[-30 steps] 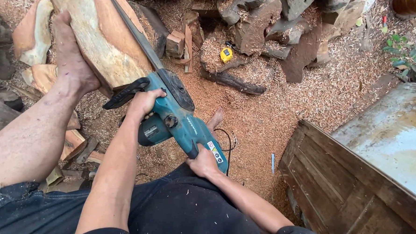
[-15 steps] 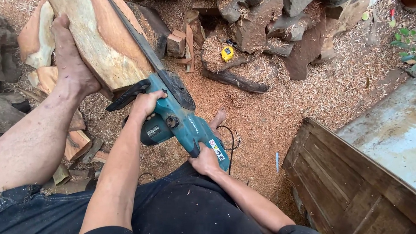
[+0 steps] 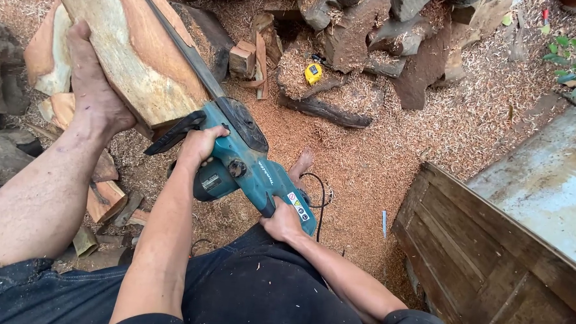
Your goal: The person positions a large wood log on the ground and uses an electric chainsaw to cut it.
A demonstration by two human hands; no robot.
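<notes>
Since the earlier frames almost nothing has moved: saw, hands and bracing foot are found in the same places, with only a slight drift of the view. The large pale log is seen at the upper left of the frame, its bark already removed over a broad reddish and cream face. A weathered wooden crate is shown at the lower right. The ground between is covered by a thick layer of sawdust, from which much completed cutting may be judged. The teal electric chainsaw is held at the centre, its guide bar laid along the log's face towards the top edge; whether the chain is running cannot be told. The log is steadied by a bare foot pressed flat on its left side. The left hand is closed around the front handle, the right hand wrapped on the rear grip. Cut blocks and a yellow tape measure are seen at the upper centre. The shaping is judged to be under way, with bark remaining on the left flank.
</notes>
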